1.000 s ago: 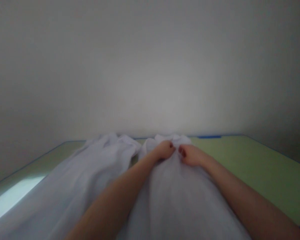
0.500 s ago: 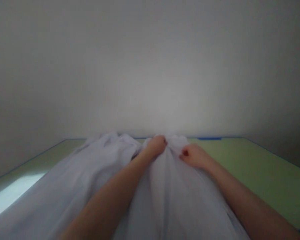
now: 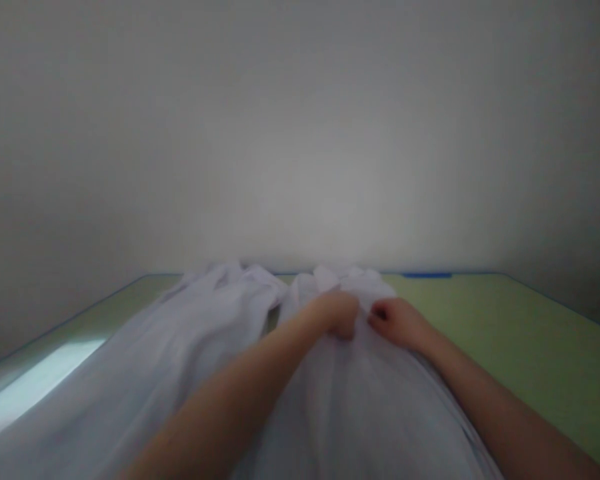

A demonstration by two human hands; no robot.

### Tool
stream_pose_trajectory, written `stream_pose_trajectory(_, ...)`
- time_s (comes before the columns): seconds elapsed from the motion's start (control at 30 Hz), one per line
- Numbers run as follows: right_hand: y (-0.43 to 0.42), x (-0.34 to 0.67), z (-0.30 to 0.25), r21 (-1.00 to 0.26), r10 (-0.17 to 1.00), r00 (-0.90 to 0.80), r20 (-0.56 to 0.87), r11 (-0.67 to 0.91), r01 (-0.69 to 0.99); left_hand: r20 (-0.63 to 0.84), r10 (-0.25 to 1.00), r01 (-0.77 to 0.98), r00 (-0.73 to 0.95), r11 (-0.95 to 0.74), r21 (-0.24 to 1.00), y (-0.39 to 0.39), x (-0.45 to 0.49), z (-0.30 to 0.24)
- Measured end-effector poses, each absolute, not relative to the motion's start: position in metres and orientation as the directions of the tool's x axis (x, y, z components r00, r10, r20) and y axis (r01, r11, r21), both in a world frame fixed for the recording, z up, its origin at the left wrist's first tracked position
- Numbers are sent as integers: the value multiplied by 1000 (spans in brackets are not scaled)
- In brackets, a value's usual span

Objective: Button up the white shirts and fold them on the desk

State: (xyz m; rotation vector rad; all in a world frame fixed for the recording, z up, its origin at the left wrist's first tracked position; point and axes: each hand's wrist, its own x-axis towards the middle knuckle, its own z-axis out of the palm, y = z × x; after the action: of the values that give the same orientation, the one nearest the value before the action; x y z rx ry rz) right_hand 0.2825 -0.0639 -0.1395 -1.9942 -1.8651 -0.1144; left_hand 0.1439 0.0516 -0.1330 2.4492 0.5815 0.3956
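Observation:
A thin white garment [image 3: 380, 400] with loose folds lies in front of me, its bunched top near the far edge of the table. My left hand [image 3: 341, 313] is closed over the middle of its upper part, with the fingertips bent down into the cloth and mostly hidden. Just to the right, my right hand [image 3: 397, 323] has thumb and forefinger curled together on the same cloth. A small gap separates the two hands. More white cloth [image 3: 195, 340] spreads out to the left of my left forearm; whether it is the same piece I cannot tell.
A green tabletop [image 3: 525, 353] with a blue edge runs back to a plain grey wall [image 3: 300, 133]. On the far edge is a blue strip [image 3: 427, 275]. Bright light reflects [image 3: 45, 373] off the table at the left. The picture is dim and blurred.
My left hand has moved right and nearer to me, away from the upper gather of cloth. My right hand has shifted slightly right. The gathered peak between them has flattened.

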Motion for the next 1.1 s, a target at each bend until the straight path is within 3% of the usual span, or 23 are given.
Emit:
stream_pose_trajectory(0.13, -66, 281, -136, -235, 927, 121, 356, -37, 971, 160, 413, 320, 897, -854, 410, 55, 151, -148)
stream_pose_trajectory(0.3, -66, 281, -134, -238, 927, 128, 352, -44, 970, 158, 365, 299, 918, -895, 330, 51, 150, -141)
stream_pose_trajectory(0.5, -67, 281, -135, -197, 938, 96, 332, -31, 980, -112, 256, 267, 960, -959, 96, 39, 141, -125)
stream_pose_trajectory(0.57, -68, 281, -135, -170, 934, 88, 345, -30, 985, -103, 277, 286, 955, -954, 91, 34, 135, -126)
stream_pose_trajectory(0.77, -71, 279, -131, -133, 913, 70, 401, -18, 991, 214, 418, 336, 883, -881, 334, 21, 116, -146)
stream_pose_trajectory(0.83, -71, 278, -129, -151, 902, 65, 426, 1, 989, 258, 481, 349, 838, -836, 424, 18, 116, -150)
stream_pose_trajectory(1.0, -74, 276, -125, -197, 887, 74, 456, 20, 980, 89, 614, 369, 784, -577, 729, 15, 122, -158)
stream_pose_trajectory(1.1, -76, 271, -123, -225, 879, 60, 473, 55, 973, 0, 613, 314, 790, -406, 858, 18, 126, -164)
